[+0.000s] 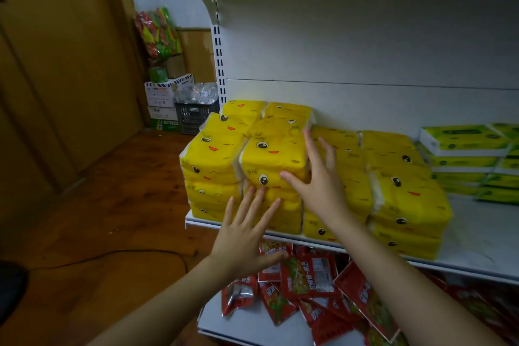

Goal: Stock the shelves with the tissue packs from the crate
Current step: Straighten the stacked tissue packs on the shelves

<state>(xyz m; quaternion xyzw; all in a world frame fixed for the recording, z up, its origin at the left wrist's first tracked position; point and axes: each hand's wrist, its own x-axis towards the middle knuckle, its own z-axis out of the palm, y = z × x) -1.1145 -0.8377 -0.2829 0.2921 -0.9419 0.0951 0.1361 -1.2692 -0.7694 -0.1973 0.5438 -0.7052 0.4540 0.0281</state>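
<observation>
Yellow tissue packs with cartoon faces [273,159] are stacked in several columns on the white shelf [477,236]. My right hand [317,180] lies with spread straight fingers against the right side and front of the top front pack. Below it, my left hand [247,230] has its fingers fanned out, the tips touching the front of a lower yellow pack [283,211]. Neither hand holds anything. More yellow packs [404,194] stand to the right. The crate is not in view near my hands.
Green-and-white tissue packs [463,146] fill the shelf's right end. Red snack packets [309,278] lie loose on the lower shelf. Far left stand cardboard boxes [163,93] and a dark crate of bottles [195,115]. A black cable [112,254] crosses the wooden floor.
</observation>
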